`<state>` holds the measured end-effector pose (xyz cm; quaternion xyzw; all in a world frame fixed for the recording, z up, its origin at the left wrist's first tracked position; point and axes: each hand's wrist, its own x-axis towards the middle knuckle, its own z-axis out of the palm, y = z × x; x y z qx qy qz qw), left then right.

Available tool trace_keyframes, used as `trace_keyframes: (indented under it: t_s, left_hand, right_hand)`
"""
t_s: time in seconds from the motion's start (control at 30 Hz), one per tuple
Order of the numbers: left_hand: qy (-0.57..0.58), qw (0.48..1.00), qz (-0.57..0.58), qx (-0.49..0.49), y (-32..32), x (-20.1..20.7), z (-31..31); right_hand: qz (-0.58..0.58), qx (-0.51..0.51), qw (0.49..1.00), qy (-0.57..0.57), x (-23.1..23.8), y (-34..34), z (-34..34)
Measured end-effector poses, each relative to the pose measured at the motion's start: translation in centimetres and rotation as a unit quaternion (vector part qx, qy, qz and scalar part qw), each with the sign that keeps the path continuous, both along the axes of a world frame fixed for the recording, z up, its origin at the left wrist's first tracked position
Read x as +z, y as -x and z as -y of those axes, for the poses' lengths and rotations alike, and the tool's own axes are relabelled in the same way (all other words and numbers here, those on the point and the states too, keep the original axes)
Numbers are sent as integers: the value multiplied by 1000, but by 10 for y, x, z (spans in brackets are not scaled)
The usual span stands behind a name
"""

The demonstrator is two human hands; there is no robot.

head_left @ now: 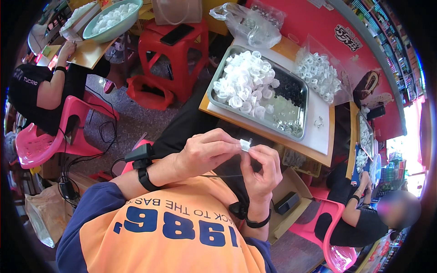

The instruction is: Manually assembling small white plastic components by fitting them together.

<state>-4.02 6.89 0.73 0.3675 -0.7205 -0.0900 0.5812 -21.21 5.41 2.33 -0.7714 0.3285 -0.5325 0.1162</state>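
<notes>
Between my two hands is a small white plastic piece [245, 144] with a thin clear or metal bit sticking up from it; its exact kind is too small to tell. My left hand [207, 152] pinches it from the left, thumb and forefinger pressed together. From the right, the thumb and fingertips of my right hand [263, 169] close on the same piece. Just beyond lies a metal tray [284, 111], holding a heap of white translucent plastic parts [246, 82], small black parts [291, 86] and shiny little pieces near its front corner.
The tray stands on a wooden table [314, 154] beside a bag of white parts [318, 75] and another clear bag [252, 25]. A red stool [175, 59] carries a phone [177, 34]. Co-workers sit left and right on pink chairs [75, 125]. An open cardboard box [293, 186] lies below my right hand.
</notes>
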Motion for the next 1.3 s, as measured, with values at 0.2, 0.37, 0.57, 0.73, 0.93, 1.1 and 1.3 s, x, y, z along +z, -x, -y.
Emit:
trace_keyframes:
  t_s: [0.2, 0.37, 0.57, 0.73, 0.93, 1.1, 1.3]
  left_hand:
    - [-11, 1000, -5, 4, 0, -1, -1]
    - [-2, 1000, -18, 10, 5, -3, 0]
    - [-28, 999, -13, 26, 4, -3, -2]
    - [-83, 994, -65, 5, 5, -8, 5]
    - [-129, 989, -73, 1, 7, -10, 3]
    - [-91, 995, -35, 9, 14, -11, -3]
    - [-65, 998, -12, 18, 18, -12, -5]
  right_hand:
    - [-2, 0, 1000, -7, -5, 3, 1]
    - [-16, -10, 1000, 2, -5, 2, -1]
    - [-32, -19, 999, 16, -7, 1, 1]
    - [-4, -15, 997, -70, -17, -1, 8]
    - [43, -22, 993, -107, -21, -7, 6]
    - [28, -54, 994, -89, -18, -8, 3]
    - [10, -72, 997, -8, -21, -7, 7]
